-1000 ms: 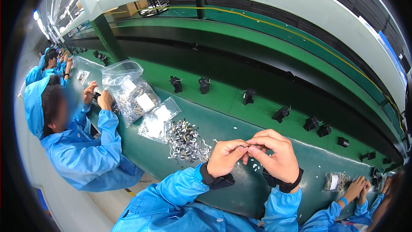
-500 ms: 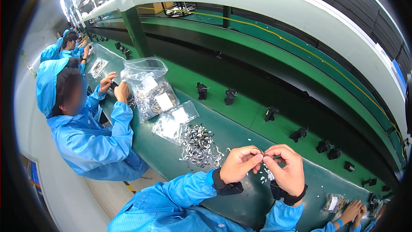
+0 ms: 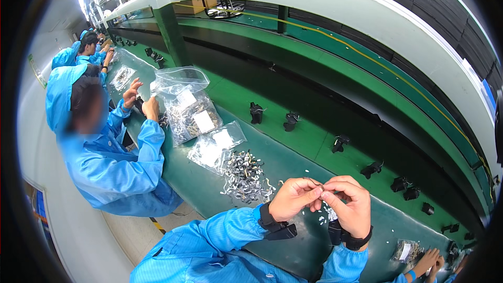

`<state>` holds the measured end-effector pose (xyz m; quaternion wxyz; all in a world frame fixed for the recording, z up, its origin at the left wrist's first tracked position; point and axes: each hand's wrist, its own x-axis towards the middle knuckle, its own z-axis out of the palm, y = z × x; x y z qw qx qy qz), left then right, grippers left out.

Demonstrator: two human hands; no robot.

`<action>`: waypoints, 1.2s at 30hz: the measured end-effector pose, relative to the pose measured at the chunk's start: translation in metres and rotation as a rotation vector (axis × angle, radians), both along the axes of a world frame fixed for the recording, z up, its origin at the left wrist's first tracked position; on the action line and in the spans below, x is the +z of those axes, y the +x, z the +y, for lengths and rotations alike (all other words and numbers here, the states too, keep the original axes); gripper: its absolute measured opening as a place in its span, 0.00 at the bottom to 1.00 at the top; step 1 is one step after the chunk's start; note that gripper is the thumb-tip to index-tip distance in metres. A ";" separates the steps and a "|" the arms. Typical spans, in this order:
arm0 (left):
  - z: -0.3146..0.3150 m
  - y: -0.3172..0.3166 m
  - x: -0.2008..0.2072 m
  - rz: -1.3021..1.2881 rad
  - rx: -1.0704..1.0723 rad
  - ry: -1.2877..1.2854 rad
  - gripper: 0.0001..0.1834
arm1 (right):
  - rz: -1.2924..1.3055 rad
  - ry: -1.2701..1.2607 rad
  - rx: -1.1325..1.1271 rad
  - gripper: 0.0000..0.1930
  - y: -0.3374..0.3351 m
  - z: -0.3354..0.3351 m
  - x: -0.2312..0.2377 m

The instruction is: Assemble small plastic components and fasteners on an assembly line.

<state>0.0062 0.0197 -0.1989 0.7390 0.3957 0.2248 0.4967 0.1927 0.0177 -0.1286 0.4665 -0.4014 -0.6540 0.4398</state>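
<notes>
"In the head view, where did the piece lie?"

"The thin dark piece (image 3: 314, 181) sat at the fingertips, between the left hand (image 3: 291, 199) and the right hand (image 3: 350, 203). Both seemed to pinch it, thumb against finger, so neither was nearer."

"And its long axis?"

"Crosswise, I judged, from left fingertips toward right; the fingers covered too much to be sure."

"What room was there?"

"The pile of small strips (image 3: 244, 179) lay left of the fingers, nearer the left hand; white bits (image 3: 332, 214) lay just bodyward, between the hands. Bare bench (image 3: 277, 164) showed ahead of the fingers up to its far edge, with black parts (image 3: 340, 143) beyond."
</notes>
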 end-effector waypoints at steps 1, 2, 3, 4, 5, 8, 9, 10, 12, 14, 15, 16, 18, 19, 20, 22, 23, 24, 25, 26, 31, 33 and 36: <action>-0.001 0.001 0.000 -0.001 -0.002 0.000 0.11 | -0.001 0.000 -0.002 0.07 0.002 0.000 -0.001; -0.001 0.001 0.001 -0.008 -0.019 -0.006 0.11 | 0.044 -0.023 0.035 0.07 0.004 0.000 -0.001; -0.002 0.003 0.001 -0.016 -0.040 -0.012 0.11 | 0.089 -0.046 0.067 0.07 0.006 -0.001 -0.001; -0.002 0.003 0.001 -0.019 -0.050 -0.013 0.11 | 0.087 -0.046 0.057 0.07 0.008 -0.001 -0.002; -0.002 0.003 -0.001 -0.039 -0.082 -0.029 0.10 | 0.153 -0.097 0.104 0.07 0.010 -0.001 -0.003; -0.005 0.001 0.000 -0.090 -0.148 -0.040 0.08 | 0.258 -0.173 0.195 0.07 0.014 -0.001 -0.004; -0.006 0.000 0.000 -0.119 -0.163 -0.032 0.07 | 0.297 -0.198 0.259 0.07 0.015 0.000 -0.004; -0.006 -0.001 0.000 -0.122 -0.177 -0.036 0.07 | 0.296 -0.200 0.243 0.07 0.017 0.001 -0.005; -0.004 -0.003 -0.001 -0.124 -0.185 -0.020 0.07 | 0.172 -0.134 0.282 0.06 0.020 0.004 -0.005; -0.003 -0.004 -0.003 -0.118 -0.190 -0.010 0.07 | 0.170 -0.142 0.285 0.05 0.020 0.001 0.000; -0.003 -0.003 -0.005 -0.100 -0.189 -0.005 0.07 | 0.179 -0.156 0.288 0.05 0.021 -0.001 0.005; -0.002 -0.003 -0.005 -0.082 -0.185 0.000 0.07 | 0.189 -0.169 0.294 0.06 0.021 -0.002 0.007; -0.002 -0.003 -0.002 -0.047 -0.178 0.011 0.08 | 0.240 -0.198 0.281 0.05 0.022 -0.004 0.009; -0.002 -0.002 -0.001 -0.012 -0.168 0.025 0.08 | 0.291 -0.224 0.272 0.05 0.022 -0.005 0.009; -0.003 -0.001 0.001 -0.012 -0.170 0.023 0.08 | 0.292 -0.226 0.270 0.05 0.023 -0.005 0.007; -0.004 0.002 0.004 -0.005 -0.071 0.104 0.13 | 0.188 -0.170 0.179 0.05 0.025 -0.004 0.005; -0.005 0.002 0.006 -0.005 -0.076 0.103 0.13 | 0.190 -0.170 0.175 0.05 0.025 -0.005 0.006; -0.005 0.000 0.009 0.028 -0.041 0.095 0.15 | 0.090 -0.129 0.121 0.05 0.025 -0.005 0.008; -0.006 0.000 0.011 0.060 -0.007 0.087 0.17 | -0.010 -0.088 0.066 0.05 0.024 -0.006 0.010; -0.007 0.003 0.013 0.059 -0.013 0.087 0.17 | -0.010 -0.088 0.060 0.05 0.023 -0.008 0.013; -0.006 0.011 0.011 0.227 0.252 0.332 0.12 | -0.284 -0.085 -0.026 0.07 0.018 -0.016 0.020; -0.003 0.008 0.007 0.385 0.252 0.479 0.04 | -0.310 -0.062 -0.036 0.06 0.016 -0.017 0.019; -0.008 0.012 0.009 0.369 0.242 0.356 0.02 | -0.355 -0.051 -0.045 0.06 0.015 -0.016 0.018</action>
